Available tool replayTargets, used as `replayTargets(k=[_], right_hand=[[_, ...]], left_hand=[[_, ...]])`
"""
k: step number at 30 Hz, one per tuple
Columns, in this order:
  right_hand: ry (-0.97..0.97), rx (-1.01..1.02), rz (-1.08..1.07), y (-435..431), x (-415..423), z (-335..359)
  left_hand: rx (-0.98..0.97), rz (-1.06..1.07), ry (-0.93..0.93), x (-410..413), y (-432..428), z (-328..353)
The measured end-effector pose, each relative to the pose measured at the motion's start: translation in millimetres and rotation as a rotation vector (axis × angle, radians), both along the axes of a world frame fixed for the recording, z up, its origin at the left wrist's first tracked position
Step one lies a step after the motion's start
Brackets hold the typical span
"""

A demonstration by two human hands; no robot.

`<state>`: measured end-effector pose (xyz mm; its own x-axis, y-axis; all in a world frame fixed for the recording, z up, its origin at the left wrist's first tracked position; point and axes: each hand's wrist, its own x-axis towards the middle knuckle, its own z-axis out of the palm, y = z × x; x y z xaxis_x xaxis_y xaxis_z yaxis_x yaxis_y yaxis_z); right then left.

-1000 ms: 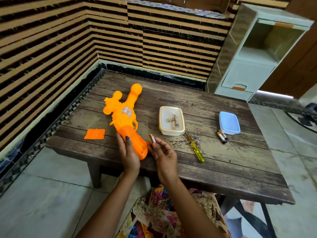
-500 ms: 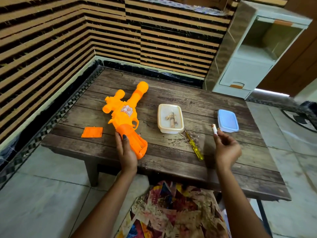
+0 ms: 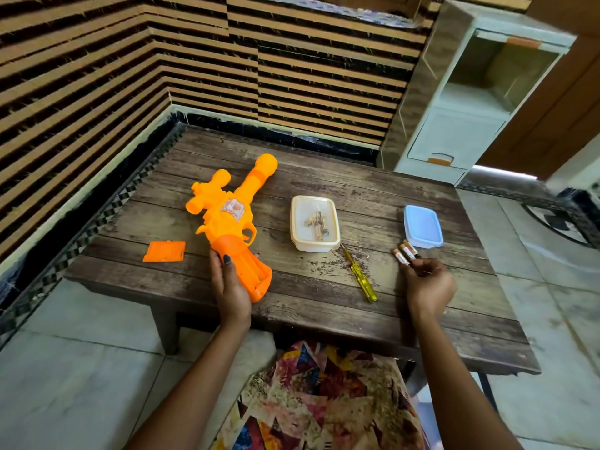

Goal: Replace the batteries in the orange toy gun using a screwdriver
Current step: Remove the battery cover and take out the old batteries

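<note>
1. Step in hand, as I judge it: the battery swap. The cover [image 3: 164, 251] is off and lies lower left on the table [image 3: 324, 177], just left of the gun [image 3: 227, 222].
2. The gun lies flat, left of centre, muzzle toward the top of the frame. My left hand [image 3: 232, 280] grips its butt end, where the compartment is open.
3. My right hand [image 3: 428, 284], lower right, has its fingertips bunched in a pinch on the near ends of the batteries [image 3: 406, 251]. I cannot tell whether they are spent or fresh.
4. The screwdriver [image 3: 358, 274] lies untouched between my hands.
5. Next move calls for fresh cells seated the right way round, then cover and screw.
6. The cream tub [image 3: 315, 224], at centre, is open and holds a few small brownish pieces, too small to name.
7. The blue tub [image 3: 422, 225] is just beyond the batteries, its contents hidden.
</note>
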<state>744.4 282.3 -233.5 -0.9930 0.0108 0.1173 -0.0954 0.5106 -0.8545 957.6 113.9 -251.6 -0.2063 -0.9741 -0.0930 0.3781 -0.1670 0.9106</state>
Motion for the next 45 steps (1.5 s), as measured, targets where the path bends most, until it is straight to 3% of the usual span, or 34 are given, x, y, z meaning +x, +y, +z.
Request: replayTargets(k=[21, 29, 32, 35, 39, 42, 45], right_hand=[[0.04, 0.087, -0.011, -7.7, -9.0, -2.9], [0.071, -0.059, -0.082, -12.7, 20.3, 9.3], [0.228, -0.146, 0.086, -27.7, 52.5, 14.6], [0.29, -0.185, 0.43, -48.2, 89.5, 13.4], [0.236, -0.002, 0.875, -77.2, 123.2, 1.1], [0.119, 0.018, 1.004, -90.6, 134.4, -0.1], [0.141, 0.034, 1.056, -95.1, 136.5, 1.2]], left_hand=[[0.053, 0.014, 0.016, 3.6, 0.3, 5.7], [0.04, -0.044, 0.081, 5.0, -1.2, 7.3], [0.06, -0.05, 0.108, 2.7, -3.2, 4.3], [0.058, -0.067, 0.133, 3.1, -4.8, 5.2], [0.093, -0.057, 0.093, 5.2, -4.7, 7.0], [0.109, -0.019, 0.061, 5.9, -5.0, 6.1], [0.103, -0.011, 0.047, 4.6, -5.2, 4.5]])
